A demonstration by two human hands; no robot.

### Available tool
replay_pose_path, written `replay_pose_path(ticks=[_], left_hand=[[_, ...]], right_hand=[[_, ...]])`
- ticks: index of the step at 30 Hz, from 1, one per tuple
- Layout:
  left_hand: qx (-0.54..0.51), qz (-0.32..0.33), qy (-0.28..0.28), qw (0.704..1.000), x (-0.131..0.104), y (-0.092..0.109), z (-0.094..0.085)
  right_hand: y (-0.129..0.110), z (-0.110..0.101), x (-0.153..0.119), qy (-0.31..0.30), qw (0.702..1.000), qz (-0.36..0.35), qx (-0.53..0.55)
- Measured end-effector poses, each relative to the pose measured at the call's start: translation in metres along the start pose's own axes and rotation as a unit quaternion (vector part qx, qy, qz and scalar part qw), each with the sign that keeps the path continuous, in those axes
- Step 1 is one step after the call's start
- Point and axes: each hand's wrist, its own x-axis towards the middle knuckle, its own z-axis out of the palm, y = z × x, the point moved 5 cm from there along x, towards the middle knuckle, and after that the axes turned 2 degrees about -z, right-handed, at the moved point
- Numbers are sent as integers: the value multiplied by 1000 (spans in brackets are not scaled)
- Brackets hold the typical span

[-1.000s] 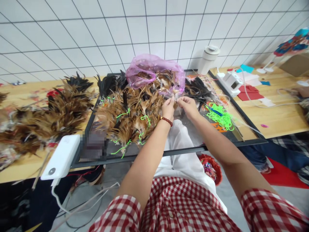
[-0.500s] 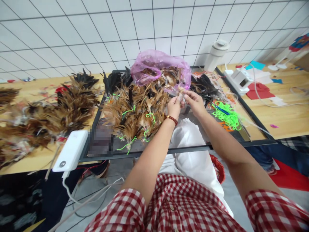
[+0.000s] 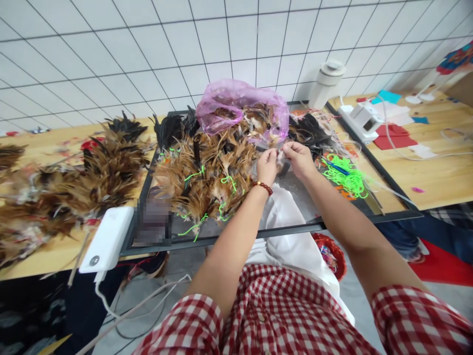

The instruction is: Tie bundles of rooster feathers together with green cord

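My left hand [image 3: 267, 165], with a beaded bracelet at the wrist, is closed in a pinch in front of the purple plastic bag [image 3: 221, 93]. Close beside it, my right hand [image 3: 300, 159] also pinches. Between the fingertips shows a small pale, fluffy feather [image 3: 280, 155]; its ends are partly hidden by the fingers. To the left of my hands lie bunches of brown feathers [image 3: 207, 185], some tied with bright green string. More brown feathers fill the opening of the bag. A tangle of green string [image 3: 349, 180] with a blue tool [image 3: 336, 166] on it lies to the right.
Black feathers [image 3: 310, 132] lie behind my right hand. A white bottle [image 3: 327, 84] stands by the tiled wall. At left are a white power bank [image 3: 107, 241] with a cable and a large feather heap [image 3: 107, 170]. A red basket [image 3: 340, 268] sits below the dark-framed board.
My hands have drawn slightly apart at the fingertips, and the pale feather between them has shifted lower. The view has tilted a little, and more of the red basket shows.
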Motion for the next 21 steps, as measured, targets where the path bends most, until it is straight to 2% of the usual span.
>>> replay_pose_path(ticks=[2, 4, 7, 11, 14, 16, 18, 19, 21], left_hand=[[11, 62, 8, 998, 1, 8, -1], [18, 77, -30, 996, 0, 13, 3], [0, 18, -77, 997, -6, 10, 11], [-20, -86, -103, 991, -13, 1, 15], [-36, -88, -84, 992, -13, -1, 15], [-67, -76, -51, 994, -10, -1, 13], [-103, -64, -16, 992, -7, -2, 10], [-119, -60, 1, 991, -5, -2, 8], [-154, -54, 33, 986, -4, -2, 4]], right_hand=[[-3, -1, 0, 18, 999, -43, -28], [-4, -2, 0, 28, 997, -58, -37], [-1, -1, -3, 30, 998, -34, -36], [2, -1, -8, 28, 998, -33, -54], [5, -5, 2, 1, 999, -7, -45], [2, -12, 20, 10, 996, -10, -82], [-6, -18, 44, 27, 980, -37, -194], [-10, -17, 55, 20, 959, -46, -279], [-14, -7, 74, -16, 898, -29, -440]])
